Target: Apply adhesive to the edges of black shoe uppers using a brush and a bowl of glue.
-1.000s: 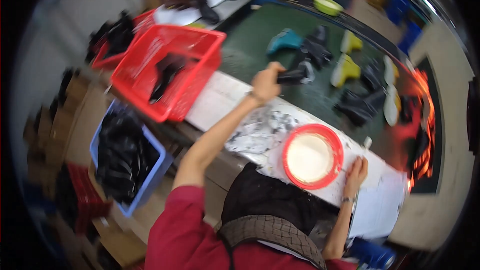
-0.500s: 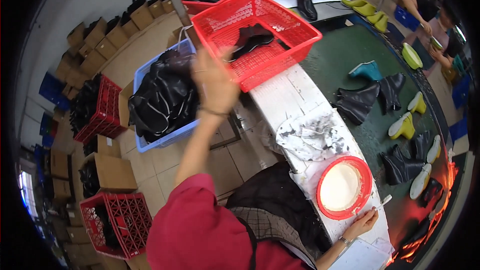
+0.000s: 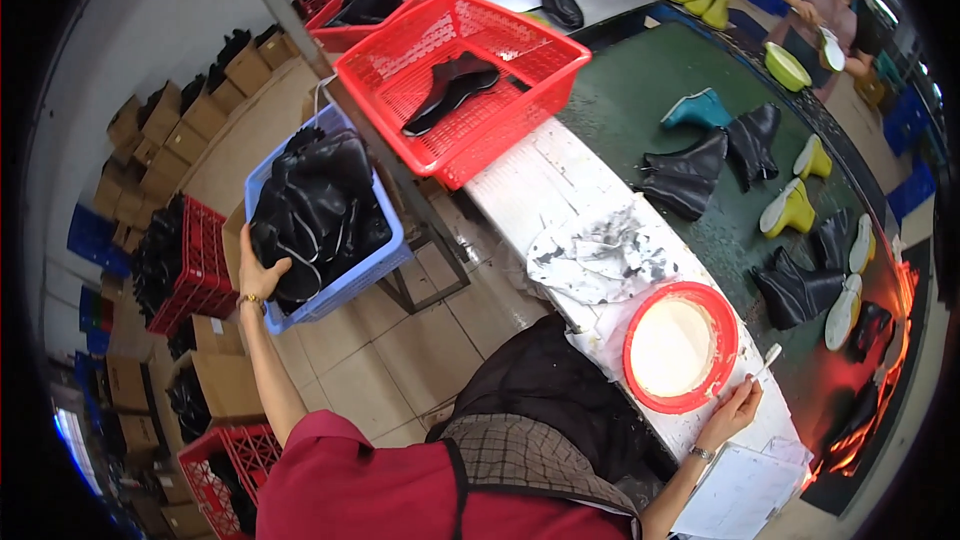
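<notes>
My left hand (image 3: 262,265) grips the near-left rim of a blue plastic basket (image 3: 388,252), its thumb over the inside. The basket holds a heap of black boots (image 3: 315,205). In my right hand (image 3: 735,414), by the white bench's right edge, is a slim white-tipped brush (image 3: 768,360). Just beside that hand stands a red bowl (image 3: 730,340) of creamy white liquid (image 3: 675,345). A stained white cloth (image 3: 605,255) lies behind the bowl. Farther back, a red basket (image 3: 545,105) holds a dark boot (image 3: 455,90) with a black sole.
A green conveyor belt (image 3: 625,90) runs along the right, carrying black boots (image 3: 685,175), a teal boot (image 3: 697,110) and yellow-green ones (image 3: 788,208). An orange glow lights its near end. A co-worker (image 3: 835,5) holds a shoe beyond it. Cardboard boxes (image 3: 215,380) and red crates (image 3: 185,260) line the left.
My left hand has come from beside the red basket to the blue basket's left rim. The blue basket has shifted nearer to me and turned slightly. My right hand still holds the brush.
</notes>
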The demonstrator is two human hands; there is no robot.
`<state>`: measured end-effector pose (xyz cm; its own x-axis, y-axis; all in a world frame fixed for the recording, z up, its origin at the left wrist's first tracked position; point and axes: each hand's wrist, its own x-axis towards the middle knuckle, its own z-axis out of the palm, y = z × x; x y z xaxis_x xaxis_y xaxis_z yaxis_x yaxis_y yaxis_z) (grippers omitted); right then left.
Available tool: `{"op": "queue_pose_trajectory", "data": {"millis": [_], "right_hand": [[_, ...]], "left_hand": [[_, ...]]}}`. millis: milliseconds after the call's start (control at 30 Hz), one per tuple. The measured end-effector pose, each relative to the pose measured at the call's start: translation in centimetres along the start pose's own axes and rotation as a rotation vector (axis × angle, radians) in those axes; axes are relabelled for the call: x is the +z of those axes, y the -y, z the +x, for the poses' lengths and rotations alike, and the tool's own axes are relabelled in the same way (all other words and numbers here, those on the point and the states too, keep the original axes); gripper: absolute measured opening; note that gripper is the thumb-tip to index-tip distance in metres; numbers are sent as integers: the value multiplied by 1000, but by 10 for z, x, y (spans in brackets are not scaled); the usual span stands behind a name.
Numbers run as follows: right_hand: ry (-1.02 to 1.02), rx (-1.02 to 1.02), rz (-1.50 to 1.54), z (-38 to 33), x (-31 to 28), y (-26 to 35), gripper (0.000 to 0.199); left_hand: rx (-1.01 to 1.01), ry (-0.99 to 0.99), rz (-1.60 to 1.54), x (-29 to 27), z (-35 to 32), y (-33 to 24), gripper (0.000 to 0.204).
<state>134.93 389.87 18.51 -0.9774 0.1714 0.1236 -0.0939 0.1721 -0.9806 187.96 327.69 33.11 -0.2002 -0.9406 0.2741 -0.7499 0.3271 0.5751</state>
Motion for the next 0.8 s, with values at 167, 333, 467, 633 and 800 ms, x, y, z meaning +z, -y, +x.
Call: {"op": "queue_pose_trajectory", "data": {"millis": [167, 333, 467, 633, 800], "right_hand": [[0, -8, -6, -2, 2, 12, 22], [4, -27, -31, 0, 0, 4, 21], [-2, -13, 39, 2, 8, 3, 20], [-8, -10, 27, -3, -1, 12, 19], [21, 98, 57, -5, 4, 27, 20]], "left_hand": [[-440, -81, 566, -15, -15, -3, 53], [261, -208, 489, -72, -42, -135, 27], [586, -49, 601, -84, -51, -306, 21], [1260, 392, 504, 35, -15, -399, 8], [1521, 585, 1070, 274, -38, -452, 13]]}}
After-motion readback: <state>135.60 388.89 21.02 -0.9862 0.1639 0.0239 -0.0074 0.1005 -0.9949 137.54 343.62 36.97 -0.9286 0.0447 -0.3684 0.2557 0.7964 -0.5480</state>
